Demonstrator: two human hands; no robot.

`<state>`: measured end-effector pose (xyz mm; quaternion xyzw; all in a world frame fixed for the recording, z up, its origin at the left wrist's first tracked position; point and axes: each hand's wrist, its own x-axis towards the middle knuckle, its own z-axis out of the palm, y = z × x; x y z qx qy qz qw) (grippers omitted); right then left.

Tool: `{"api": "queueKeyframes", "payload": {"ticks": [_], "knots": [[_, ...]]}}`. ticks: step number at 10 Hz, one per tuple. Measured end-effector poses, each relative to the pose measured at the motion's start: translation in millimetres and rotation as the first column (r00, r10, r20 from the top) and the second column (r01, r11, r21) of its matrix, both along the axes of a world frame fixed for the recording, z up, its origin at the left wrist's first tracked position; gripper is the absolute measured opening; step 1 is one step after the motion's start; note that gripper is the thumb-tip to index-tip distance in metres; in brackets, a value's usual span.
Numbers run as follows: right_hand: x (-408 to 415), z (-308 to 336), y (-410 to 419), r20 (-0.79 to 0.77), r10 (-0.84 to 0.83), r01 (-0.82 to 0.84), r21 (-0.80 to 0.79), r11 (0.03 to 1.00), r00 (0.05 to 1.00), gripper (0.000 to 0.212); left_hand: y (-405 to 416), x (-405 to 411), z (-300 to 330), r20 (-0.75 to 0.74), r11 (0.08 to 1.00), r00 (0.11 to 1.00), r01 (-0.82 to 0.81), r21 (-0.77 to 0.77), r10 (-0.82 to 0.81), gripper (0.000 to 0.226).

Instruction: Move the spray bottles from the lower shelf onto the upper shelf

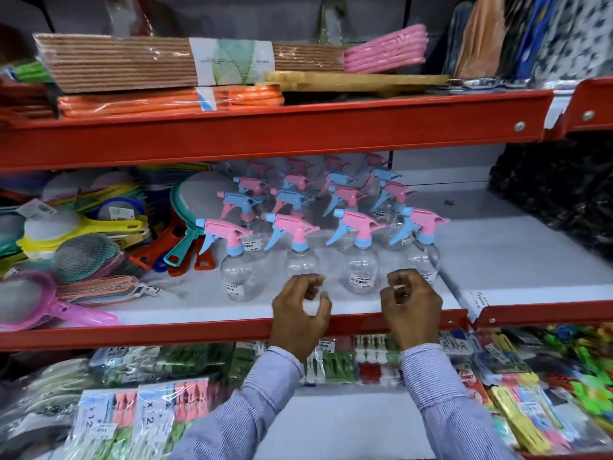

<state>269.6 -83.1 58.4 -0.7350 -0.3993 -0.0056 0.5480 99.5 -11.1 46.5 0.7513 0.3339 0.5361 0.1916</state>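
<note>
Several clear spray bottles with pink and blue trigger heads stand in rows on the white middle shelf (517,260). The front row holds one bottle at the left (237,275), another (300,257) behind my left hand, a labelled bottle (360,272) between my hands, and one (424,255) behind my right hand. My left hand (300,313) and my right hand (411,305) hover at the shelf's front edge with fingers curled and apart, holding nothing. The red-edged shelf above (298,127) carries stacked flat goods.
Coloured strainers (83,257) and scoops fill the left of the middle shelf; its right part shows bare white board. On the upper shelf lie brown mats (116,63), orange packs (166,101) and pink cloths (386,49). Packs of clothes pegs (132,413) fill the bottom shelf.
</note>
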Motion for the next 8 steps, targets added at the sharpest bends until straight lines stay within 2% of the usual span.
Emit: {"api": "queueKeyframes", "payload": {"ticks": [1,2,4,6,7,8], "knots": [[17.1,1.7,6.9,0.01,0.078,-0.076,-0.13,0.989,0.997,0.033,-1.4,34.4,1.3,-0.146,0.981,0.984,0.076,-0.176,-0.102,0.054],[23.0,7.0,11.0,0.001,0.195,-0.192,-0.188,0.963,0.981,0.043,6.8,53.8,5.1,-0.237,0.961,0.968,0.014,-0.275,-0.082,0.069],[30.2,4.4,18.0,0.002,0.281,-0.277,-0.172,0.945,0.96,0.038,13.2,59.4,2.4,-0.244,0.957,0.966,0.009,-0.29,-0.083,0.036],[30.4,5.4,17.0,-0.044,0.292,-0.295,-0.146,0.944,0.955,0.036,11.0,60.0,3.2,-0.246,0.962,0.965,0.016,-0.272,-0.086,0.034],[30.1,10.8,7.6,-0.086,0.254,-0.262,-0.097,0.96,0.963,0.033,7.5,57.2,4.4,-0.221,0.964,0.972,0.019,-0.264,-0.079,0.052],[31.2,25.8,-21.8,-0.086,0.064,-0.045,0.205,0.978,0.994,0.019,1.9,48.3,18.8,-0.144,0.997,0.99,-0.014,-0.08,0.003,0.049]]}}
